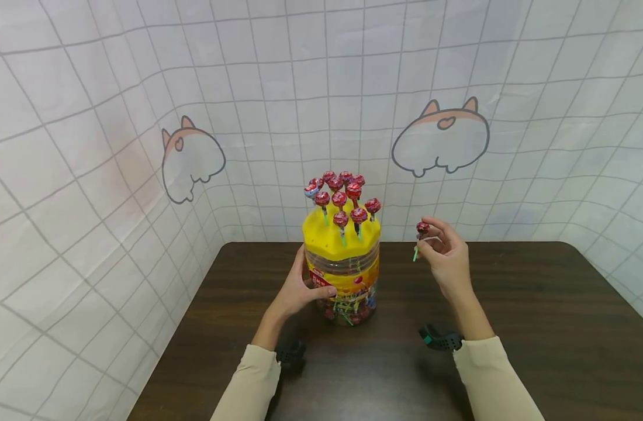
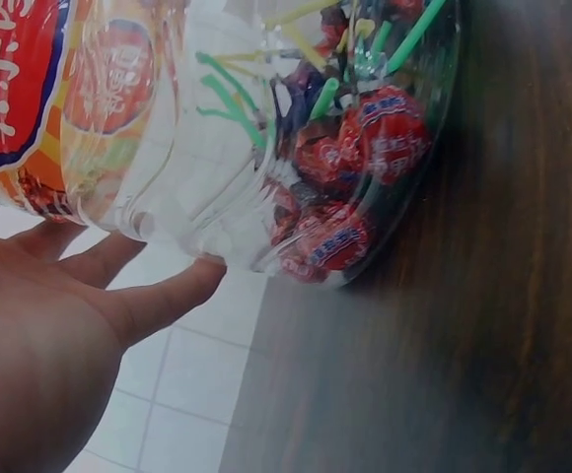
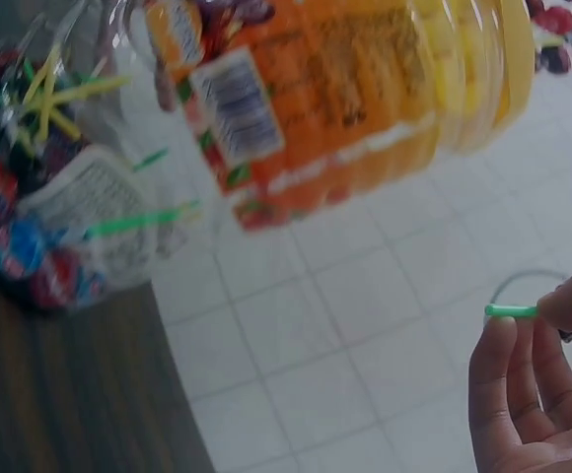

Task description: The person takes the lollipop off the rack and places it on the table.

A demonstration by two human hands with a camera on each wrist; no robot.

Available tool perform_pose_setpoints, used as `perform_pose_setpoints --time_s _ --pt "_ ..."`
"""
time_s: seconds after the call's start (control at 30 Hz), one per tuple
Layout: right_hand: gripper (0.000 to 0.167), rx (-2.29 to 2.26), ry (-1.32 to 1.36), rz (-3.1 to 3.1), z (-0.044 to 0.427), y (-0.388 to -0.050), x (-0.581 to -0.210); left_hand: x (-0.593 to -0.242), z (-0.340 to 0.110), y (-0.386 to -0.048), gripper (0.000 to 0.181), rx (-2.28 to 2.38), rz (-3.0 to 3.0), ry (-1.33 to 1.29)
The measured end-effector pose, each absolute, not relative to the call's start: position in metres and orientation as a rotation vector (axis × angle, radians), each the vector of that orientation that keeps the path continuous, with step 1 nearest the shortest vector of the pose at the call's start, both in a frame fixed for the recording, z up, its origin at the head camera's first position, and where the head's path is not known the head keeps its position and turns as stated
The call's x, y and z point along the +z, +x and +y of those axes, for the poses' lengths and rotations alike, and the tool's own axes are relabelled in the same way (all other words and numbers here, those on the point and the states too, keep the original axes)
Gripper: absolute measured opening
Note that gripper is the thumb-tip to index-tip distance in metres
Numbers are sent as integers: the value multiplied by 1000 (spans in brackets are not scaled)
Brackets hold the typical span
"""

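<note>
A clear plastic jar [image 1: 353,280] with a yellow-orange label stands upright on the table. Several red-wrapped lollipops [image 1: 358,216] stick up from its yellow lid [image 1: 321,234], their sticks down in it. My left hand [image 1: 292,292] holds the jar's left side, thumb across the front. Loose lollipops [image 2: 394,133] with green and yellow sticks lie in the jar's bottom, close to that hand in the left wrist view. To the right of the jar, my right hand [image 1: 450,260] pinches one red lollipop [image 1: 422,228], its green stick [image 3: 511,310] pointing down and apart from the lid.
The jar and hands are over a dark wooden table [image 1: 537,327] with rounded back corners. Behind and beside it hangs a white grid-patterned cloth [image 1: 311,93] with cartoon animal prints. Black wrist straps [image 1: 441,339] sit at both sleeves.
</note>
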State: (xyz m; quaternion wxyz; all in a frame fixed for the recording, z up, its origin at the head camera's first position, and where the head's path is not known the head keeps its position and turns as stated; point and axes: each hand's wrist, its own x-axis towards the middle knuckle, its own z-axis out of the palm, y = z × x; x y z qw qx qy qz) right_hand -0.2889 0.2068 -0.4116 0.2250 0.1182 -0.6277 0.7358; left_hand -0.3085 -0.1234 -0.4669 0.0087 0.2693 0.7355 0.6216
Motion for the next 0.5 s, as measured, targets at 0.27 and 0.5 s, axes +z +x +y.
perform_pose_setpoints --time_s 0.27,0.5 --pt "46 2019 315 -1776 224 -292 -430 -464 -127 -310 104 1911 2269 886" --pt "46 2076 354 -1804 236 -297 -447 -467 -125 -312 106 1930 2245 901"
